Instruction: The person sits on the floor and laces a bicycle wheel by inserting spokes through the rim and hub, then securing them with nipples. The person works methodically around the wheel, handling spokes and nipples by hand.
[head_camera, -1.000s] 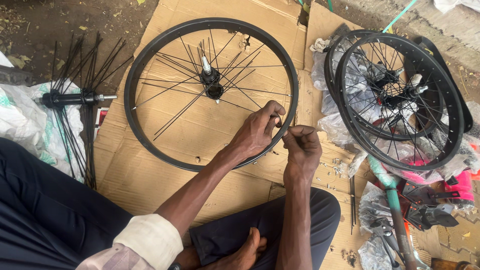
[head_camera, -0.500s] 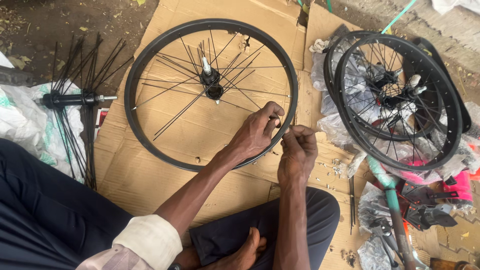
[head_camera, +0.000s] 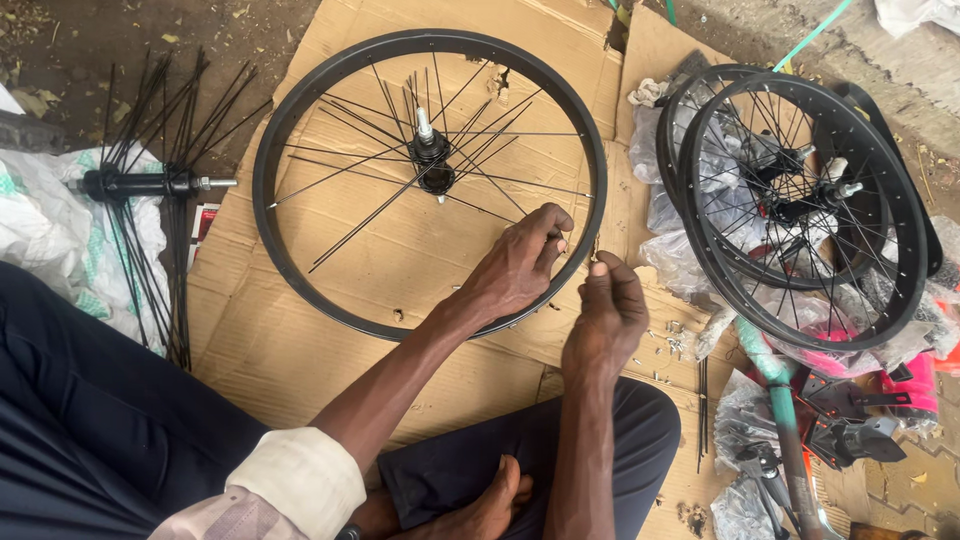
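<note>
Head view: wheel flat on cardboard, partly spoked, gaps left. Left hand clamped on rim at near-right edge. Right hand pinched shut beside rim; item inside unclear. Finished wheels at right.

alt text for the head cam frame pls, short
Seated person's left hand grips the rim of a black bicycle wheel lying flat on cardboard, while the right hand pinches something small just outside it. A loose spoked hub lies left; two stacked wheels right.
</note>
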